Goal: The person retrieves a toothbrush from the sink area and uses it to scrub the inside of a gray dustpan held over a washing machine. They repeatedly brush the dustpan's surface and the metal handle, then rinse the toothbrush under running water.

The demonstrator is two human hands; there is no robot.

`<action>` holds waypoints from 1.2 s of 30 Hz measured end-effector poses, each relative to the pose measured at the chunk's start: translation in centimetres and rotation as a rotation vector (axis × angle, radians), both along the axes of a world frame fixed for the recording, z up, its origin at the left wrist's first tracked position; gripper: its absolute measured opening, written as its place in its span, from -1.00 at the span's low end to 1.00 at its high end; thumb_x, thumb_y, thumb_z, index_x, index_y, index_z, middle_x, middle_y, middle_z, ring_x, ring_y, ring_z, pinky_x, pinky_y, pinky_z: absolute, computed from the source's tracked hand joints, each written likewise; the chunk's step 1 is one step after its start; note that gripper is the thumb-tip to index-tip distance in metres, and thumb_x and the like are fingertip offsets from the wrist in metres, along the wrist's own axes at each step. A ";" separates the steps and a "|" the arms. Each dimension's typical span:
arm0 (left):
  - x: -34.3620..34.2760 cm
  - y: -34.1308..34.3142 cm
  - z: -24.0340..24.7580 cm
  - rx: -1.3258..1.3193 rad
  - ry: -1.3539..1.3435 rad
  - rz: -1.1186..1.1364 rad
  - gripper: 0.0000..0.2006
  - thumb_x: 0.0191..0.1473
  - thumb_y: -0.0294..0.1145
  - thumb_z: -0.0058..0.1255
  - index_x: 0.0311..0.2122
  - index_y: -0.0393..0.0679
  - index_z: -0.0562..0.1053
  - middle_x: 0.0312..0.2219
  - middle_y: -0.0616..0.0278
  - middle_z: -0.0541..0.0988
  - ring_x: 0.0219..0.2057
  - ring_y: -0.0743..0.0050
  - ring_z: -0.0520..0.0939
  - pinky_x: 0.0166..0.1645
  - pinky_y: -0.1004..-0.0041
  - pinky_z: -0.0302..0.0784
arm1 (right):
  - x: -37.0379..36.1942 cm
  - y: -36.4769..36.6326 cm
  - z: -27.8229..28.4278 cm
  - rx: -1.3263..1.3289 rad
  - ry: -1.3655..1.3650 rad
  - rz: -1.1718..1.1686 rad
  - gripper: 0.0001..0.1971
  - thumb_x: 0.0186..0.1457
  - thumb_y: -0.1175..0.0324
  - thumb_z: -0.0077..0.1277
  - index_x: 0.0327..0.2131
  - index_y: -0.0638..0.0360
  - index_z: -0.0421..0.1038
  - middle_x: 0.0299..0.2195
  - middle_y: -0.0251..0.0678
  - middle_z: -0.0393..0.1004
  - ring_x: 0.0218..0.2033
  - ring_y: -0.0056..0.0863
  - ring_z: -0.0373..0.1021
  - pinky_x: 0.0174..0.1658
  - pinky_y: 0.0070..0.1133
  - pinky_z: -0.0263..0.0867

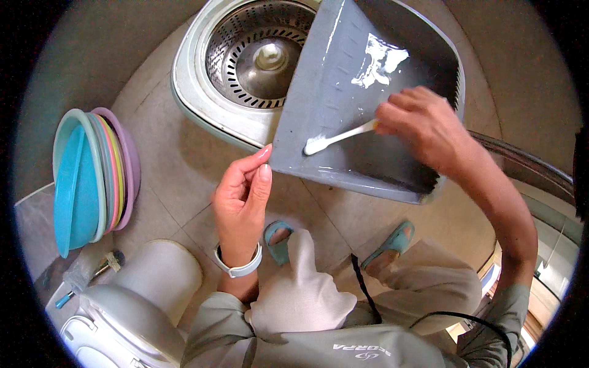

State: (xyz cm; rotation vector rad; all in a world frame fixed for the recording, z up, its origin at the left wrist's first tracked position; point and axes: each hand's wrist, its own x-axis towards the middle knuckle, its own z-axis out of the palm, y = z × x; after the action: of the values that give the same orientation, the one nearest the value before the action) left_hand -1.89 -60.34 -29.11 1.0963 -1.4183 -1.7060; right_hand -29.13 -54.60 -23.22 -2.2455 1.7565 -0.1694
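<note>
A large grey dustpan [368,104] is tilted before me, wet inside, with toothed side edges. My left hand [242,190] pinches its near left corner between thumb and fingertips and wears a pale wristband. Inside the pan, my right hand [423,126] is closed around the handle of a white toothbrush [343,136]. The brush head touches the pan's surface close to the corner at my left hand. Part of the handle is hidden in my right fist.
Behind the dustpan stands a white washing machine with an exposed metal drum [264,52]. Stacked coloured basins [80,184] lean at the left wall. A toilet [129,306] is at lower left, beside a brush with a blue handle tip [63,300]. A metal rail [521,156] runs at right.
</note>
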 end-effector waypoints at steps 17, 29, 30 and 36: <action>0.2 0.0 -0.3 -0.051 0.002 -0.030 -0.78 0.13 -0.52 -0.06 -0.10 -0.28 0.44 -0.47 0.48 0.42 -0.50 0.85 0.28 -0.42 0.76 0.20 | -0.4 2.0 0.2 0.050 0.137 -0.176 -0.90 0.08 0.36 -0.16 -0.33 0.12 0.28 -0.47 -0.15 0.47 -0.46 -0.12 0.43 -0.44 -0.31 0.32; -5.6 -1.3 8.9 -0.597 -0.193 -0.583 -0.77 0.07 -0.46 -0.03 -0.15 -0.25 0.45 -0.45 0.08 0.55 -0.56 0.27 0.51 -0.45 0.41 0.42 | 7.2 6.0 2.9 0.261 -1.747 -0.991 -0.90 0.25 0.42 -0.31 -0.19 0.05 0.04 -0.34 -0.28 0.31 -0.43 -0.47 0.42 -0.31 -0.46 0.46; -6.4 -0.8 9.0 -0.661 -0.193 -0.647 -0.76 0.07 -0.41 -0.03 -0.15 -0.24 0.45 -0.45 0.01 0.53 -0.52 0.08 0.54 -0.42 0.30 0.45 | 8.2 6.6 3.0 0.265 -1.773 -1.022 -0.89 0.25 0.40 -0.29 -0.17 0.07 0.05 -0.31 -0.29 0.31 -0.36 -0.49 0.41 -0.22 -0.46 0.44; -8.2 -0.7 8.8 -0.313 -0.311 -0.833 -0.74 0.15 -0.34 -0.10 -0.11 -0.26 0.43 -0.45 0.09 0.56 -0.50 0.33 0.56 -0.40 0.40 0.46 | 10.6 6.5 2.6 0.125 -1.675 -0.880 -0.82 0.23 0.49 -0.29 -0.15 0.18 -0.03 -0.29 -0.23 0.28 -0.42 -0.57 0.42 -0.42 -0.62 0.40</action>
State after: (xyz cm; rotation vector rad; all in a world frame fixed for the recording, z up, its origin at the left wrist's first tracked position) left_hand -10.08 -61.04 -20.32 0.6354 -2.4863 -1.7689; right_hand -18.51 -48.11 -20.58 -0.4155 1.3059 -1.4598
